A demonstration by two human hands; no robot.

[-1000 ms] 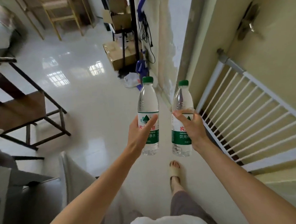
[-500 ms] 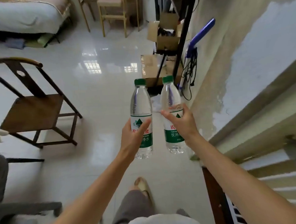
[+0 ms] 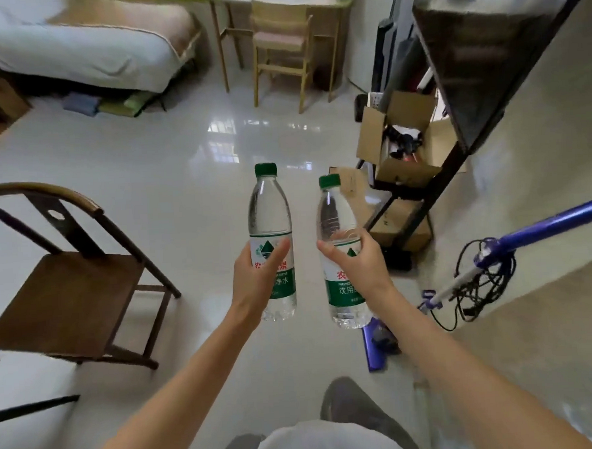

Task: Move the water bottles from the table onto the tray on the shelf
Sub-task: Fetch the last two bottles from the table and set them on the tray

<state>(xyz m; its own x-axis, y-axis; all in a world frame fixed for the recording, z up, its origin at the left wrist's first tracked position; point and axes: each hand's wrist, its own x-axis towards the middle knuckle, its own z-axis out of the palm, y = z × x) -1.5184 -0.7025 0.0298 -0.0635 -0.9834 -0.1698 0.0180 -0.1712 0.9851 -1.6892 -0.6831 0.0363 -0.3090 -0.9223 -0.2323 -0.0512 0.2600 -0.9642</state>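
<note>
Over glossy tile floor (image 3: pixel 169 183) nr blk shelf (image 3: pixel 455 154): L grip (image 3: pixel 256 281) & R grip (image 3: pixel 358 265) each w/ upright bottle

Both forearms are bare from the lower frame edge up to the wrists, with no sleeves, watch or rings showing. A white shirt (image 3: pixel 320 444) covers the torso at the bottom edge, and grey trousers (image 3: pixel 359 406) cover the raised knee.
</note>
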